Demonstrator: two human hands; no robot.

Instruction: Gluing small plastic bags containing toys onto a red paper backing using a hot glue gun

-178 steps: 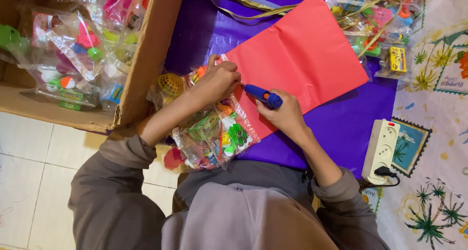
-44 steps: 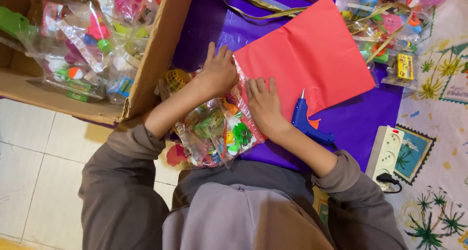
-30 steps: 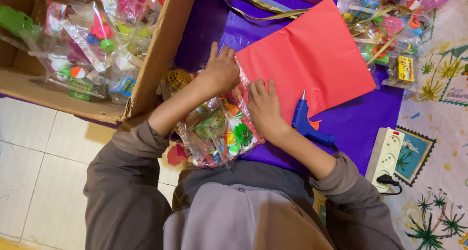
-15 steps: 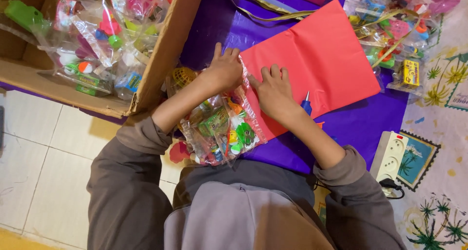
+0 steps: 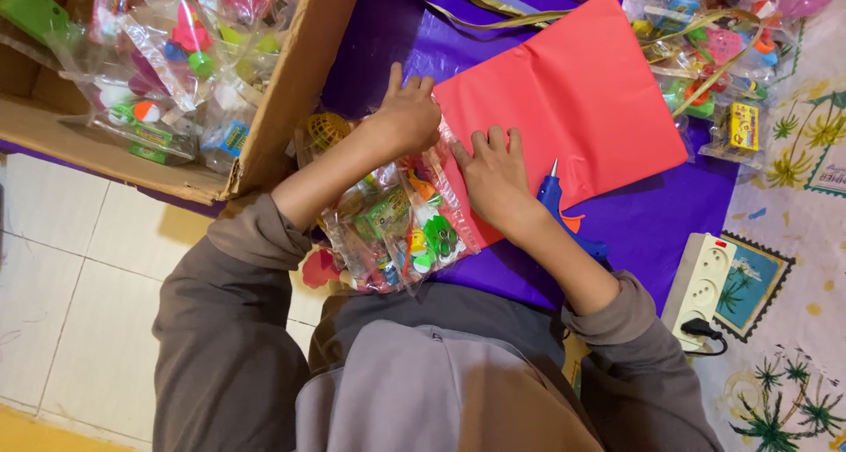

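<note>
My left hand (image 5: 408,114) lies flat on the left edge of a red paper sheet (image 5: 582,100), where the top of a clear plastic packet of small colourful toys (image 5: 401,232) meets it. My right hand (image 5: 495,177) presses palm down on the same edge, just right of the left hand, fingers spread. Neither hand holds anything. A blue glue gun (image 5: 564,218) lies on the purple sheet (image 5: 656,218) beside my right wrist, its tip resting on the red paper.
An open cardboard box (image 5: 282,108) at the left holds several bagged toys. More toy packets (image 5: 714,55) lie at the upper right. A white power strip (image 5: 705,280) with a black plug sits at the right, on a patterned mat.
The right hand held the glue gun six seconds ago; it now lies beside the wrist. Over the last second both hands stayed pressed on the red sheet's edge, shifting only slightly.
</note>
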